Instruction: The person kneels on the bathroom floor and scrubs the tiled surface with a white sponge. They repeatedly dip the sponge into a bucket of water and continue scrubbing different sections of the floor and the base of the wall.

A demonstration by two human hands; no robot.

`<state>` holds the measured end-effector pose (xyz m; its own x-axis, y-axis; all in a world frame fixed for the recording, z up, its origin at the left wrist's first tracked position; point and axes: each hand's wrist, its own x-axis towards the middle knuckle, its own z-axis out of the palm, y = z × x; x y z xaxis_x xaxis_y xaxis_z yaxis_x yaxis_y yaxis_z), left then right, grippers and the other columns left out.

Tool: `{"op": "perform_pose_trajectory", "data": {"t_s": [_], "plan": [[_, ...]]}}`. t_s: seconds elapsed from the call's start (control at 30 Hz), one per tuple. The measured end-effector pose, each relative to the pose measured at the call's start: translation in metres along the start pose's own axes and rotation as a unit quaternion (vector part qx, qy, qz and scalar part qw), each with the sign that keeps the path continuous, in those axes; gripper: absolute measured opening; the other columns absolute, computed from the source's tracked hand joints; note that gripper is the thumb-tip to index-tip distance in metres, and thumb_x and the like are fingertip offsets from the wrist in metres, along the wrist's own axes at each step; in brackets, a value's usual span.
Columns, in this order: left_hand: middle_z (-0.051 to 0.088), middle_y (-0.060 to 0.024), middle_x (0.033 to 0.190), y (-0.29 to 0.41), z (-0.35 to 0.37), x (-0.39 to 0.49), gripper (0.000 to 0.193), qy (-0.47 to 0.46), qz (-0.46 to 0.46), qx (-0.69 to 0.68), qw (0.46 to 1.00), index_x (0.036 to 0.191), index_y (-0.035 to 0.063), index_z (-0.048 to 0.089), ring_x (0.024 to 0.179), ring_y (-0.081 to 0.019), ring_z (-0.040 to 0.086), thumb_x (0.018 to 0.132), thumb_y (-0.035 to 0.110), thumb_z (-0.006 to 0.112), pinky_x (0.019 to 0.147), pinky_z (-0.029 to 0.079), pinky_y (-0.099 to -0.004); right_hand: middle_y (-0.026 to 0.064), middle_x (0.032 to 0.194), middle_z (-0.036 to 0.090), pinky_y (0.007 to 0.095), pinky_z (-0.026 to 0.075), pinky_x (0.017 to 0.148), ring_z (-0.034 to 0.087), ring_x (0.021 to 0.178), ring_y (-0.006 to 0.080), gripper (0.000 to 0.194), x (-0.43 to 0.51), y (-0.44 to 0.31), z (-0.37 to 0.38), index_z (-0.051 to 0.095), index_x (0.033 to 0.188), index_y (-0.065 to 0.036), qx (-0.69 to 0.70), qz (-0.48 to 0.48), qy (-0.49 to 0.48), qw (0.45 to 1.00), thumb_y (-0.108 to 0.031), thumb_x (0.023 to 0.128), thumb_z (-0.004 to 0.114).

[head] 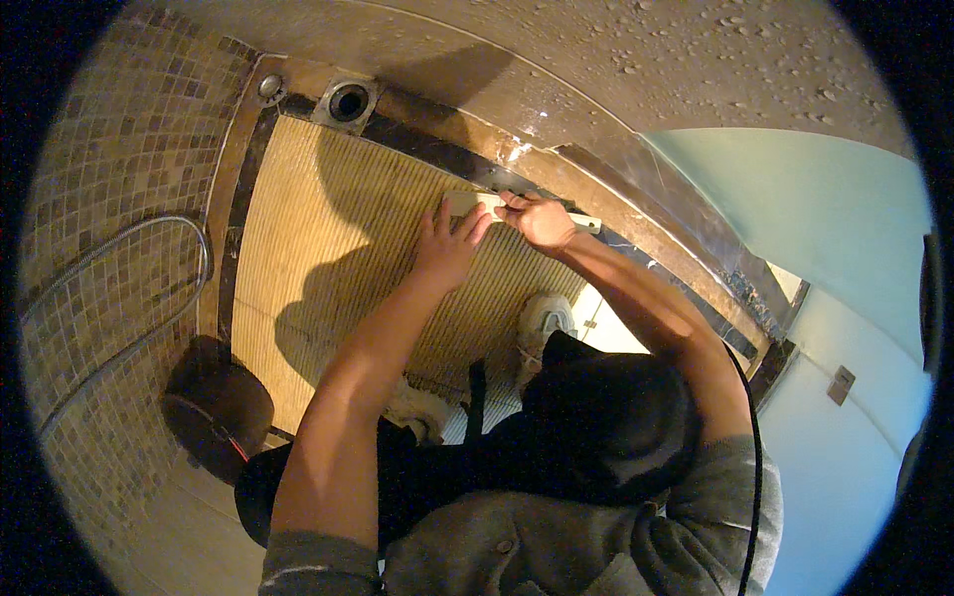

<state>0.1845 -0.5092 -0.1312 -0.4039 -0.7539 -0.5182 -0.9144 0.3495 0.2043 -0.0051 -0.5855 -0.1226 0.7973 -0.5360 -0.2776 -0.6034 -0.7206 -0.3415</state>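
A pale flat tool [587, 223] with a wide end and a long handle lies across the ribbed floor panel [358, 223], close to its dark border. My right hand [548, 223] is closed around the tool where handle and wide end meet, and the handle's tip, with a hole in it, sticks out past my wrist. With fingers spread, my left hand [451, 249] has its fingertips against the wide end. Whether they grip it or only press on it is not visible. The tool's underside is hidden.
An uncovered round floor drain [349, 101] lies at the far corner, beside a small metal fitting [271, 87]. A dark bucket [216, 410] stands by the mosaic wall [127, 186], where a metal shower hose [201, 238] hangs. A stone ledge [618, 186] runs along the right.
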Motion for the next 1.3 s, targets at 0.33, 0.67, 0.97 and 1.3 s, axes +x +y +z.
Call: {"op": "perform_pose_trajectory", "data": {"t_s": [0.33,0.67,0.97,1.3], "plan": [[0.008,0.0043,0.146,0.084,0.013,0.024,0.058,0.061,0.054,-0.018,0.997,0.136,0.0195,0.024,0.129,-0.0434,0.006,0.081,0.025,0.04,0.099,0.004,-0.0627,0.0093,0.128,0.044,0.0375,0.048,0.079,0.055,0.095,0.0325,0.046,-0.101,0.022,0.017,0.049,0.12,-0.018,0.035,0.059,0.04,0.997,-0.007,0.075,0.047],[0.012,0.0001,0.144,0.073,0.005,0.032,0.072,0.107,0.083,-0.131,0.982,0.134,0.0208,0.027,0.131,-0.0346,0.009,0.07,0.01,0.056,0.101,0.011,-0.0591,0.0082,0.12,0.049,0.0371,0.048,0.08,0.053,0.093,0.0303,0.042,-0.123,0.036,0.004,0.052,0.115,-0.011,-0.001,0.083,0.058,0.995,-0.006,0.073,0.046],[0.013,-0.0162,0.142,0.054,0.011,0.036,0.06,0.156,-0.037,-0.155,0.975,0.131,0.0035,0.029,0.129,-0.0369,0.016,0.077,0.017,0.052,0.095,0.023,-0.0601,0.0094,0.122,0.049,0.0344,0.044,0.085,0.052,0.101,0.0306,0.043,-0.078,0.04,0.011,0.05,0.117,-0.009,0.024,0.066,0.039,0.997,-0.007,0.074,0.045],[0.012,-0.0114,0.144,0.067,-0.01,0.044,0.063,0.013,-0.002,-0.157,0.988,0.135,0.0052,0.022,0.133,-0.0292,0.008,0.077,0.02,0.045,0.101,0.006,-0.0585,0.0114,0.124,0.048,0.0358,0.037,0.095,0.042,0.118,0.0249,0.041,-0.1,0.045,0.01,0.05,0.119,-0.008,0.108,0.138,-0.052,0.983,-0.019,0.081,0.041]]}}
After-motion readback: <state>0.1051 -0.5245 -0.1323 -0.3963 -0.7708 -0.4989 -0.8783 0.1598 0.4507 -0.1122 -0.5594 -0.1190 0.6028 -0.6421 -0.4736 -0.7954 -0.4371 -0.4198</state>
